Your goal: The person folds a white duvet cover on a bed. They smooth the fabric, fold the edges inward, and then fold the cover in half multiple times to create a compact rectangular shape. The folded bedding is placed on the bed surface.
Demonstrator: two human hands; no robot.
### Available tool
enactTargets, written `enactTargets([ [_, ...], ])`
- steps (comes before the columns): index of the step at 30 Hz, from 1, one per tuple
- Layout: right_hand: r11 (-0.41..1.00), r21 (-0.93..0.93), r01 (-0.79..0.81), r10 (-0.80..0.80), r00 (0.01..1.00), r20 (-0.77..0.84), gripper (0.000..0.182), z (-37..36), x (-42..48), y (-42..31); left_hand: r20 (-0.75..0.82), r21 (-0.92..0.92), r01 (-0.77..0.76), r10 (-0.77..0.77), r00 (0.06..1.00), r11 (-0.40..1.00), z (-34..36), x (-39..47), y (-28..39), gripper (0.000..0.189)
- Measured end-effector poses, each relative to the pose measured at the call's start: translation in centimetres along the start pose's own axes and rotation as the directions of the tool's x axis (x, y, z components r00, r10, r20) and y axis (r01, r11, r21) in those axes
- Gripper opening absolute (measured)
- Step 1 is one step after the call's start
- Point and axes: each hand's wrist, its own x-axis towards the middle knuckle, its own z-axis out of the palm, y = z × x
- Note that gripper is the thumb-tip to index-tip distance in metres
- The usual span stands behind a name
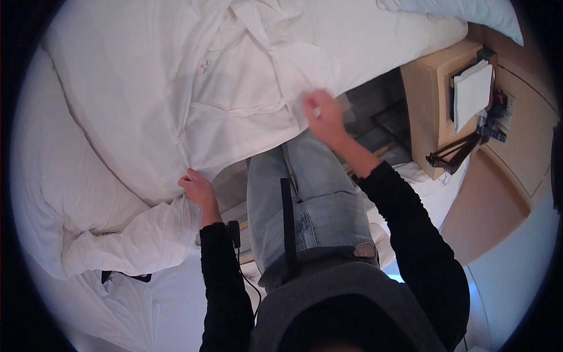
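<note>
White bedding fabric (246, 88) lies creased over the bed before me, with a small printed mark on it. My left hand (196, 187) is closed on the edge of this white fabric at the near left, beside a bunched white duvet (105, 176). My right hand (323, 114) is at the fabric's near edge, right of the middle, with its fingers curled; it is blurred, and whether it grips the fabric does not show. Both forearms are in black sleeves.
A wooden bedside cabinet (422, 101) stands at the right, bearing white folded sheets (473, 94) and a dark folding stand (457, 152). A pale pillow (466, 15) lies at the top right. Behind my left arm, a dark object (125, 276) rests on more white cloth (171, 299).
</note>
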Motion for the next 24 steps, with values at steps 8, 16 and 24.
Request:
enactTargets([
  [8, 0.842, 0.020, -0.538, 0.519, 0.802, -0.296, 0.025, -3.3, 7.9, 3.2, -0.061, -0.305, -0.703, 0.723, 0.688, 0.643, 2.6, -5.4, 7.2, 0.035],
  [16, 0.960, 0.016, -0.280, 0.258, 0.861, -0.437, 0.028, -8.4, -0.2, 2.5, 0.137, -0.372, -0.907, 0.978, 0.157, 0.198, 6.3, -18.1, 19.4, 0.081],
  [24, 0.839, -0.273, -0.470, 0.434, 0.882, -0.185, 0.027, -16.8, -14.5, 11.9, 0.520, -0.345, -0.938, 0.826, -0.220, -0.033, 13.3, -26.7, 18.9, 0.067],
])
